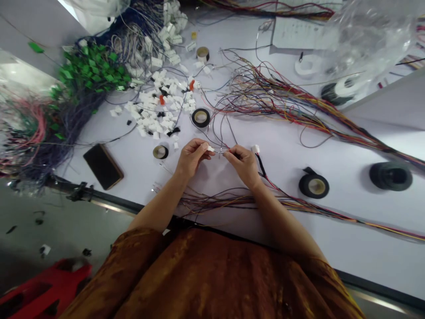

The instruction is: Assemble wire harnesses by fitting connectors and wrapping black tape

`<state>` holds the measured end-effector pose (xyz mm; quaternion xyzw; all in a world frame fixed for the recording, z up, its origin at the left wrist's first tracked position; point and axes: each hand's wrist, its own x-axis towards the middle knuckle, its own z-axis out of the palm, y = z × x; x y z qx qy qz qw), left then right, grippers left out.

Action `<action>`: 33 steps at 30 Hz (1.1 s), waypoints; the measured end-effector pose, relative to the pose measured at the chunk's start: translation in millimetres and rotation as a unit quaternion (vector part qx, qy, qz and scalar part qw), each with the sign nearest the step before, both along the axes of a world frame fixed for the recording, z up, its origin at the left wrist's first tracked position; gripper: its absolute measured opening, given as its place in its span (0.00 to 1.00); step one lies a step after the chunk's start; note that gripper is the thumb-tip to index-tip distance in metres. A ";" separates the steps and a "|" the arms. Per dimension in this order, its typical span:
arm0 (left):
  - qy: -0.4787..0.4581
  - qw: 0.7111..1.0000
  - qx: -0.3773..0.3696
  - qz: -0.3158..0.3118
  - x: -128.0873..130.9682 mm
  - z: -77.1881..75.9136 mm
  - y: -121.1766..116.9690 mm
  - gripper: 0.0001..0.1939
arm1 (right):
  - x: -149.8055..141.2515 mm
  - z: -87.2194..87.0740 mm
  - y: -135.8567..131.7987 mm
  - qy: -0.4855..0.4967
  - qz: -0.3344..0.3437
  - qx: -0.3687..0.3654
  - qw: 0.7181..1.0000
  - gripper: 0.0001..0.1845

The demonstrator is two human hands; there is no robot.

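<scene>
My left hand [191,156] is closed in a pinch on a small white connector [210,148] above the white table [348,150]. Opposite it, my right hand [243,163] is pinched on the end of a thin wire [220,152], whose tip meets the connector between the two hands. Another white connector [255,149] on a black and red lead lies just right of my right hand. A bundle of coloured wires [232,201] runs under both forearms.
A pile of white connectors [156,106] lies beyond the hands, with green connectors [93,71] on purple wires at far left. Black tape rolls [314,185] [201,118] [391,176], a small tape roll [160,152] and a phone [103,166] are nearby. Clear plastic bags [361,35] sit top right.
</scene>
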<state>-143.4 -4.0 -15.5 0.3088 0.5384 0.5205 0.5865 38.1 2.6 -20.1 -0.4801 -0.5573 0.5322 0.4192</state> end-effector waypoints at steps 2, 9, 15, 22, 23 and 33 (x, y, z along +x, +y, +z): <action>0.005 1.000 0.013 -0.002 0.4 0.8 -1.0 0.19 | -0.4 0.4 0.0 0.001 -0.001 -0.006 1.000 0.11; 0.009 0.999 0.038 -0.016 2.1 -0.9 -4.2 0.18 | -1.0 3.4 -0.2 -0.014 -0.004 -0.027 1.000 0.12; 0.032 0.997 0.063 -0.024 7.3 -3.2 -8.7 0.14 | -4.0 4.1 -1.5 -0.015 0.006 -0.019 1.000 0.11; 0.043 0.997 0.057 -0.031 12.9 -2.6 -10.1 0.12 | -4.3 -1.8 -0.1 -0.019 -0.004 0.001 1.000 0.11; 0.032 0.998 0.048 -0.028 11.9 -3.0 -9.4 0.12 | -3.3 -2.3 0.7 -0.012 -0.014 0.000 1.000 0.10; 0.039 0.992 0.071 -0.092 2.9 -11.0 -8.4 0.09 | -2.9 -3.9 0.9 -0.040 0.028 0.017 0.999 0.09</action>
